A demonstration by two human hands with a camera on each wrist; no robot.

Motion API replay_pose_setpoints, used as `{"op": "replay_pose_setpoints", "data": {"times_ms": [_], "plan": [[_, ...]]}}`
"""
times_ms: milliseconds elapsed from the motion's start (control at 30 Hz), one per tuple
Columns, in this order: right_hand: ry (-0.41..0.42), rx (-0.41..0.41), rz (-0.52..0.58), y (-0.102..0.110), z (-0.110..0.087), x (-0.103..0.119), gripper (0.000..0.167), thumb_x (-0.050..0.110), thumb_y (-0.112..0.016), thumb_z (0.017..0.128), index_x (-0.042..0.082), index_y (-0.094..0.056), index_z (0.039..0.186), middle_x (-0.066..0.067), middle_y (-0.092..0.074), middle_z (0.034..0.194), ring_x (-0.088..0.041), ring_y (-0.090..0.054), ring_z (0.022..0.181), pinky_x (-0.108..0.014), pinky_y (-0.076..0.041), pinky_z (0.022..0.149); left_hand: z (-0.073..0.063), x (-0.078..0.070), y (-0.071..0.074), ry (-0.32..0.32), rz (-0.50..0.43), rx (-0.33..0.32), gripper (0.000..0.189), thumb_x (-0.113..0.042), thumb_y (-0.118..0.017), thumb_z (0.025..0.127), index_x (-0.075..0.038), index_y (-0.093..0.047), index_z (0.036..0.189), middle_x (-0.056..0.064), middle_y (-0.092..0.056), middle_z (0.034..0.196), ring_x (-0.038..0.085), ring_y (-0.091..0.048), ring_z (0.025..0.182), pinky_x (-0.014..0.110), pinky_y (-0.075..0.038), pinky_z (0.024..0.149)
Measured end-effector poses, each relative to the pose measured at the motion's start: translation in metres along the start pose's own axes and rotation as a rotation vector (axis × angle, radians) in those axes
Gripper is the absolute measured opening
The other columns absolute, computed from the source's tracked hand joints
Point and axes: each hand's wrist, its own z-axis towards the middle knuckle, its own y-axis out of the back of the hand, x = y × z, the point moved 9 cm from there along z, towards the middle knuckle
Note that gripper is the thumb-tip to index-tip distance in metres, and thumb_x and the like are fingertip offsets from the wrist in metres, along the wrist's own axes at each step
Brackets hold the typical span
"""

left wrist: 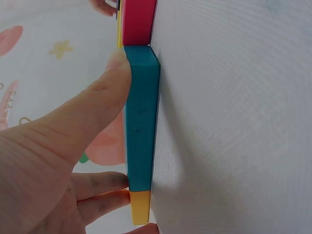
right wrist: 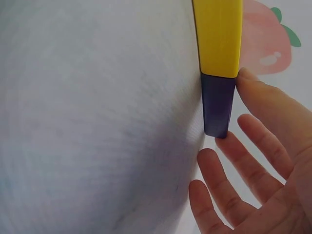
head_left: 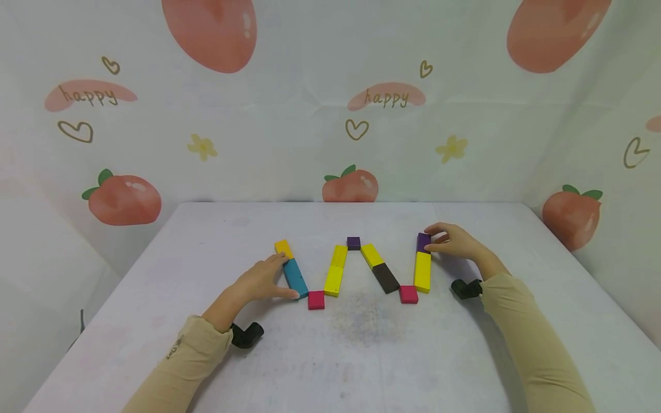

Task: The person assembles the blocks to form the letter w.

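Flat coloured blocks lie in a zigzag across the white table. On the left side, my left hand point(head_left: 260, 279) rests along a blue block point(head_left: 295, 279); the thumb touches its near end. The other fingertips reach the orange block point(head_left: 283, 248) beyond it. At the right end of the zigzag, my right hand point(head_left: 453, 241) touches a purple block point(head_left: 423, 242). Its thumb is at the side, by the seam with a yellow block point(head_left: 422, 272), and a fingertip meets the far end. In the right wrist view the fingers are spread and fairly straight.
Between the hands lie red blocks point(head_left: 316, 300) point(head_left: 408, 295), yellow blocks point(head_left: 335, 271) point(head_left: 370, 256), a dark brown block point(head_left: 386, 278) and a small purple block point(head_left: 353, 243). Black wrist devices point(head_left: 248, 335) point(head_left: 466, 288) sit by both cuffs. A printed cloth point(head_left: 289, 115) hangs behind the table.
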Motion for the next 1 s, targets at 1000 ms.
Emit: {"op": "replay_pose_setpoints", "data": {"times_ms": [1000], "plan": [[0.019,-0.088,0.018,0.017,-0.011,0.011,0.046,0.024,-0.058,0.092,-0.001,-0.047,0.129,-0.025,-0.051,0.13,-0.041,-0.052,0.115,-0.052,-0.046,0.097,-0.004,-0.011,0.007,0.021,0.055,0.014,0.092,-0.045,-0.076,0.073,0.005,-0.035,0.14,0.024,-0.035,0.146,0.041,-0.04,0.129,0.055,-0.037,0.106]]}}
